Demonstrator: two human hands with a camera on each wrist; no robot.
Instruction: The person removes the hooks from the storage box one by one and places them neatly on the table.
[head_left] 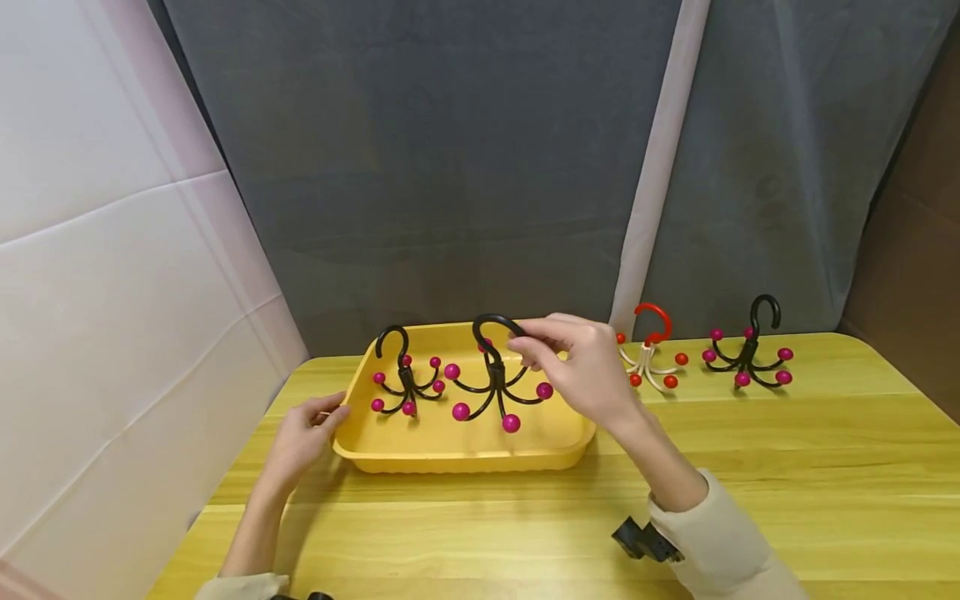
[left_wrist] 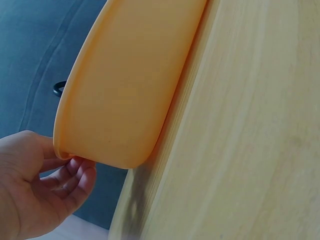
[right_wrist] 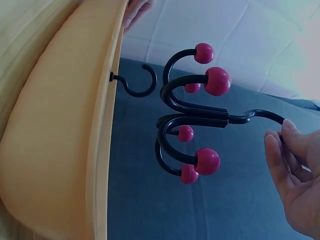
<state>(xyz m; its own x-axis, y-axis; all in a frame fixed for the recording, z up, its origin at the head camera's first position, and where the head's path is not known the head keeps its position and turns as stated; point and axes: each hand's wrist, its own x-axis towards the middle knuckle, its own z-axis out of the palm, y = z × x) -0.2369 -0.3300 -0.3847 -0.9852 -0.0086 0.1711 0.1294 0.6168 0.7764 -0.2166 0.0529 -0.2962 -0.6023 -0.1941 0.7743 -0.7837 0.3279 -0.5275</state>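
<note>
My right hand (head_left: 581,367) pinches the hook top of a black octopus-style hanger (head_left: 497,375) between thumb and fingers. This hanger has curved arms tipped with magenta balls and hangs over the yellow plastic basin (head_left: 465,462); the right wrist view shows it raised above the rim. My left hand (head_left: 303,437) grips the basin's left rim, thumb on top and fingers beneath, as the left wrist view (left_wrist: 45,185) also shows. Inside the basin, on the left, stands a second black hanger (head_left: 407,382) with magenta balls, its hook upward.
To the right of the basin, a white hanger (head_left: 647,360) with a red hook and red balls stands on the wooden table (head_left: 825,467). Further right is another black hanger (head_left: 746,357) with magenta balls. A grey curtain (head_left: 420,167) closes off the back, a white one (head_left: 135,275) the left.
</note>
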